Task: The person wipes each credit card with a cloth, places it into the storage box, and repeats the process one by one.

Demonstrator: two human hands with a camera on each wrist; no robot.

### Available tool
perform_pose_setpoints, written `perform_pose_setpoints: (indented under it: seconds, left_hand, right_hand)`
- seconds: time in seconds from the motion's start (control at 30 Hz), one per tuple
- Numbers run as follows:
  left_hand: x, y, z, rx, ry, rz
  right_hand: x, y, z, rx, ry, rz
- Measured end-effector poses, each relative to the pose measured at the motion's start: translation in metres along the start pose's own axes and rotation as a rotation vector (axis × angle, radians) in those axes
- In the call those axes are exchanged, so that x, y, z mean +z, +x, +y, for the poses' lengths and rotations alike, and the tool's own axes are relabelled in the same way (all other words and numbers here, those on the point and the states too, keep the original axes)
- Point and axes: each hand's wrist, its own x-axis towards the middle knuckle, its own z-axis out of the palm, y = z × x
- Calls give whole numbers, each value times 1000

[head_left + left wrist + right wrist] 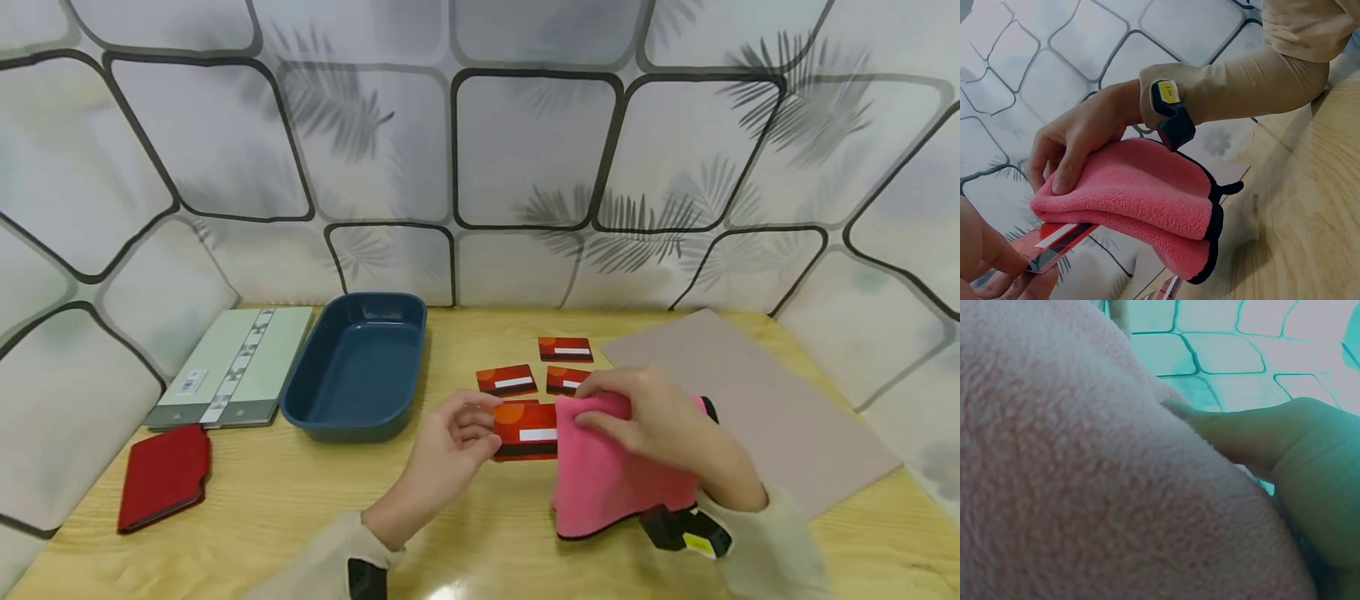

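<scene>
Red magnetic-stripe card (525,425) being pinched by left hand (452,442), pink plush cloth (618,487) being pinched over its end by right hand (667,425), similar cards (507,381) being seen nearer the table's (472,333) back edge

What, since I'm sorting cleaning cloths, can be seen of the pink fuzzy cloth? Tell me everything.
The bright pink fuzzy cloth has a plush, towel-like pile and dark edging. Folded in layers, it droops from the right hand, which pinches it near one edge. It appears raised above the pale wood-grain table. A red rectangular card with a white strip, held by the left hand, runs in behind its edge.
</scene>
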Motion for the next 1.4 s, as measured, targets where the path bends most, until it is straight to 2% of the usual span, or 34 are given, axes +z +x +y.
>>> perform_pose_setpoints:
  seconds: [0.17,0.3,0.43,0.63,0.87,1.0,1.1,1.23,1.37,1.4]
  left_hand:
    - [-6,1,4,3,15,4]
    - [-10,2,6,24,33,52]
    - [-13,3,7,20,48,82]
    - [-15,7,6,10,120,72]
    - [-11,15,-1,22,22,29]
    - [-3,18,-6,32,-36,63]
    - [-2,20,-9,12,-44,109]
    - [-4,24,-13,-18,8,135]
    - [-4,27,-14,-12,61,141]
    - [-4,27,-15,-10,51,137]
  right_hand:
    - [-7,-2,6,90,-19,-32]
    - [-12,-3,10,122,-39,-20]
    - [-15,-4,11,110,-42,-1]
    - [-15,-1,10,98,-48,5]
    - [-10,-1,10,44,-77,18]
    - [-8,-3,8,45,-93,-6]
    - [-8,-2,7,67,-86,-29]
    - [-8,-2,7,93,-72,-46]
    - [-8,-2,7,102,-55,-39]
    - [-8,-3,7,103,-48,-36]
